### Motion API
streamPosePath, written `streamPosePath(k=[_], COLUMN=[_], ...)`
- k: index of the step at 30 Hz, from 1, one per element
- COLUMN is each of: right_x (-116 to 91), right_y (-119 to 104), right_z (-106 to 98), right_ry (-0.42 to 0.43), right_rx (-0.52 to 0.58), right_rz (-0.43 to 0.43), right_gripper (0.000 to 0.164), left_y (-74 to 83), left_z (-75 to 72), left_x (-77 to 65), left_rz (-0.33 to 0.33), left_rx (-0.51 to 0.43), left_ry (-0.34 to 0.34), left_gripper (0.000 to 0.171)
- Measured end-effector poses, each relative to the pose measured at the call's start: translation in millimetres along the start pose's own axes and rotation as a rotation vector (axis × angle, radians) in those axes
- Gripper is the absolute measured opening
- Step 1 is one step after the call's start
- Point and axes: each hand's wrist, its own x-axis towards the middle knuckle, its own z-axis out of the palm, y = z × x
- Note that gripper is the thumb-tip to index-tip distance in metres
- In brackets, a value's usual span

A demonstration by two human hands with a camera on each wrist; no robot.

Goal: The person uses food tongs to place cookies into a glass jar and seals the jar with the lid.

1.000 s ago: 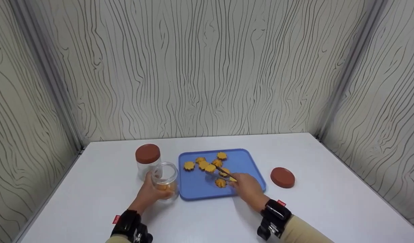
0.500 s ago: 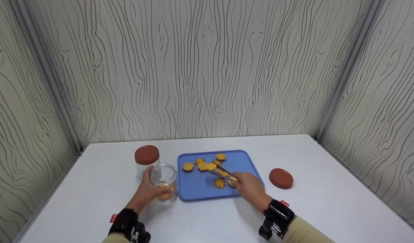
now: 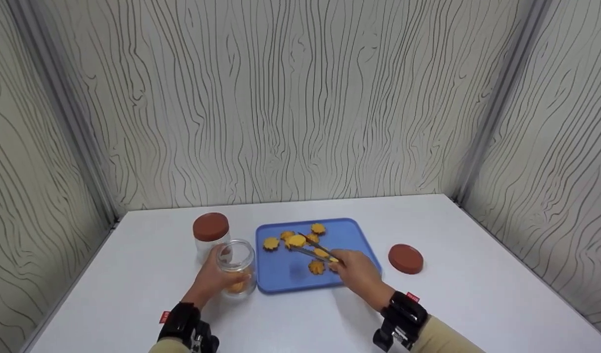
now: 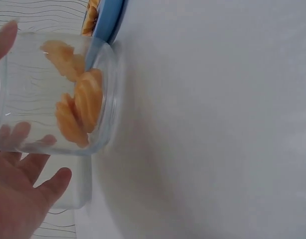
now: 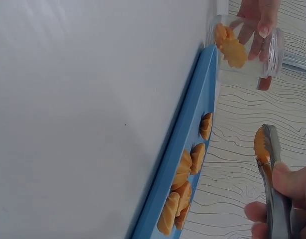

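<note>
My left hand [image 3: 213, 279] grips an open clear jar [image 3: 245, 267] beside the tray's left edge. Several cookies [image 4: 88, 99] lie at the jar's bottom in the left wrist view. With my right hand [image 3: 360, 275] I hold metal tongs [image 5: 278, 214], their tips pinching one yellow-orange cookie [image 5: 261, 144]. That cookie hangs above the blue tray [image 3: 281, 277], clear of its surface in the right wrist view. More ridged cookies [image 3: 271, 243] are spread over the tray, some partly hidden behind the tongs and right hand.
A second jar with a red-brown lid [image 3: 211, 226] stands behind the left hand. Right of the tray, a loose red-brown lid [image 3: 406, 259] lies flat on the white table [image 3: 300, 323]. Wood-patterned panels [image 3: 281, 98] close off the back and sides.
The tongs have lifted a cookie off the tray and shifted slightly left with it. My left hand stays on the jar, nearly still. The head view has shifted slightly.
</note>
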Motion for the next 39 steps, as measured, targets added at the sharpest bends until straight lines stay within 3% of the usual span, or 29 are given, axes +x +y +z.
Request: streamPosePath(k=[9, 17, 28, 39], right_x=[1.1, 1.9, 6.4, 12.8], right_y=[-6.3, -16.4, -30.9, -54.2], right_z=[1.0, 0.3, 5.0, 18.7], right_ry=[-0.006, -0.03, -0.047, -0.063], right_rx=[0.092, 0.173, 0.223, 0.185], right_rz=[-0.049, -0.084, -0.121, -0.167], right_gripper=[0.033, 0.032, 0.032, 0.034], left_y=[0.2, 0.9, 4.7, 2.1], left_z=[-0.3, 1.5, 6.0, 5.3], left_x=[1.2, -0.7, 1.0, -0.9], left_rz=[-0.027, 0.014, -0.009, -0.032], left_rx=[-0.001, -0.017, -0.005, 0.002], left_ry=[0.0, 0.021, 0.027, 0.039], left_gripper=[0.102, 0.097, 0.1, 0.104])
